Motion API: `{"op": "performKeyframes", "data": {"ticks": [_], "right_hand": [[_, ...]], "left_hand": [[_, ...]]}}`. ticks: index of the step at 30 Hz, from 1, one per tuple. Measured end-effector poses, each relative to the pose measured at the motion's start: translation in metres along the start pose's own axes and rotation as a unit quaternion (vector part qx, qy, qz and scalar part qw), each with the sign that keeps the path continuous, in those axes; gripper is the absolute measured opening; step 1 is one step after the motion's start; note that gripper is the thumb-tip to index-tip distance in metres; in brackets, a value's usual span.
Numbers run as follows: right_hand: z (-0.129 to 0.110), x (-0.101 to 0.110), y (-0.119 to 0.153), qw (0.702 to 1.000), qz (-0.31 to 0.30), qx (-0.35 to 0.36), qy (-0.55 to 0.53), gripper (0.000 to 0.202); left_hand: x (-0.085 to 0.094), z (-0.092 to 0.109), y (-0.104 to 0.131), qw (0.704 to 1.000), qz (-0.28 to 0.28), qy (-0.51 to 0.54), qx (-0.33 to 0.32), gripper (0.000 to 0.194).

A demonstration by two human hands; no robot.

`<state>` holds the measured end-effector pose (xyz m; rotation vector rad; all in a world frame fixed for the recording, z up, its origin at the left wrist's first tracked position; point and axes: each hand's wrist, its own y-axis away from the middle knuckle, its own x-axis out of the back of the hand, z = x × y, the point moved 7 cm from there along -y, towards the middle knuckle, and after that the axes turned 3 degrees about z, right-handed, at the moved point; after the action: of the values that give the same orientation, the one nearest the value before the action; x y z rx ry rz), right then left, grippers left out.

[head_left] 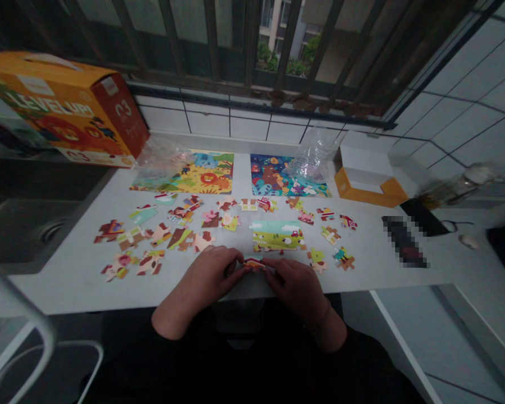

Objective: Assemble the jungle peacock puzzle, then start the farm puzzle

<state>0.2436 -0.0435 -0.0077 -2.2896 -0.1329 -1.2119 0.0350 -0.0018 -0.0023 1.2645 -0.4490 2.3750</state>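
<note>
Small red-and-yellow cardboard puzzle piece [253,263] — held at both ends between two hands.
The left hand [212,272] pinches the piece's left end between thumb and fingers; the right hand [297,283] pinches its right end likewise. The piece is located near the front edge of the white countertop [73,289], just below a joined rectangular puzzle section [278,235] printed with sheep and a green field. Loose multicoloured cardboard puzzle pieces [150,262] lie to both sides of this section — behind them, two rectangular illustrated sheets, one yellow [219,175], one dark blue [263,178], lie side by side.
</note>
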Motion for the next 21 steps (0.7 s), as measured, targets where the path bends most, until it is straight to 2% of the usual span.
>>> {"op": "performKeyframes", "data": {"ticks": [14, 21], "right_hand": [[-0.0011, 0.0005, 0.0014, 1.000, 0.006, 0.010, -0.002, 0.020], [-0.0024, 0.0017, 0.0004, 1.000, 0.008, 0.012, -0.003, 0.019]], "left_hand": [[-0.0036, -0.0025, -0.0003, 1.000, 0.003, -0.002, -0.006, 0.033], [-0.0056, -0.0037, -0.0002, 1.000, 0.001, -0.020, -0.008, 0.040]]}}
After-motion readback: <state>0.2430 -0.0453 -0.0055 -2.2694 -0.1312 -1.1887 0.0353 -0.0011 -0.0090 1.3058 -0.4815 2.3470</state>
